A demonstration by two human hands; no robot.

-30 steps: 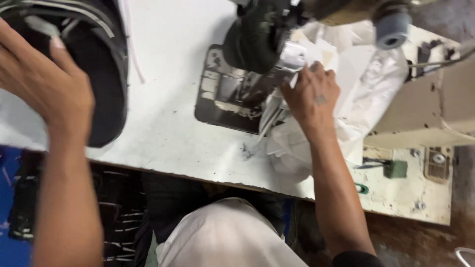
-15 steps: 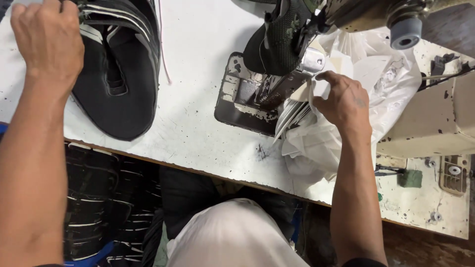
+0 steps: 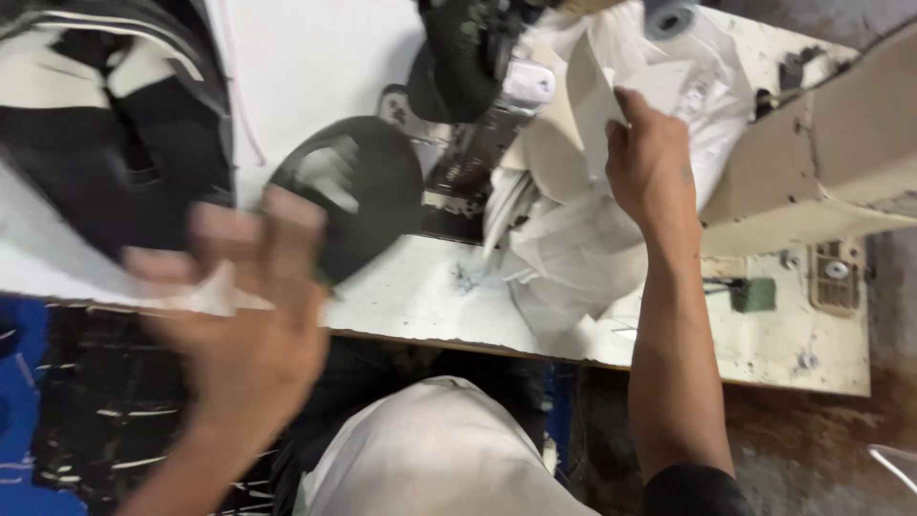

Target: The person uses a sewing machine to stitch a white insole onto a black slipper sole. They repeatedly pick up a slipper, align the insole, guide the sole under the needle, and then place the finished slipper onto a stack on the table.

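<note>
**Feeding the Sewing Machine**

Carrying a black oval shoe-upper piece (image 3: 358,205) toward the dark sewing machine head (image 3: 468,67), the blurred left hand (image 3: 248,325) appears closed on its near edge. Right of that machine, the right hand (image 3: 654,158) pinches white lining sheets (image 3: 583,258) heaped on the worn white tabletop (image 3: 420,296). By my reading, the piece next needs seating flat under the needle.
</note>
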